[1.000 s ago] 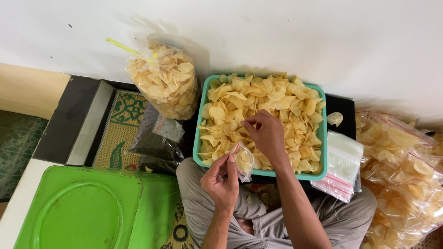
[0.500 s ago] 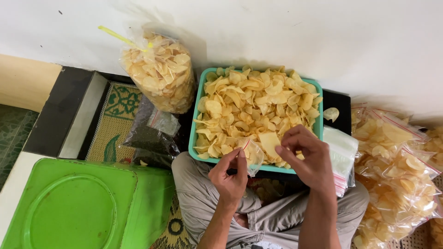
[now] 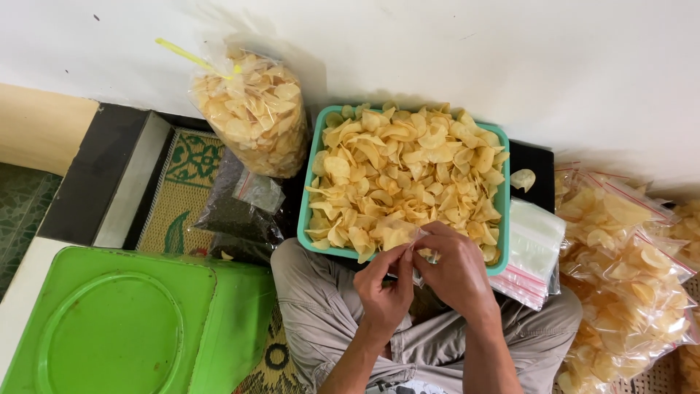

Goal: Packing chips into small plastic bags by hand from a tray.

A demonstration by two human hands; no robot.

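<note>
A teal tray (image 3: 309, 191) heaped with pale yellow chips (image 3: 405, 172) sits on the floor in front of my crossed legs. At its near edge my left hand (image 3: 384, 290) and my right hand (image 3: 456, 268) meet, both pinching a small clear plastic bag (image 3: 413, 235) with a few chips in it. The fingers of both hands are closed on the bag's top. The bag's lower part is hidden behind my hands.
A large tied clear bag of chips (image 3: 251, 111) leans on the white wall at the left. A dark packet (image 3: 235, 211) lies below it. A green plastic lid (image 3: 124, 322) is at bottom left. Empty zip bags (image 3: 531, 248) and filled small bags (image 3: 628, 255) lie to the right.
My right hand left the chips in the tray and came back to the small bag held by my left hand. Both hands now close together on the bag's top.
</note>
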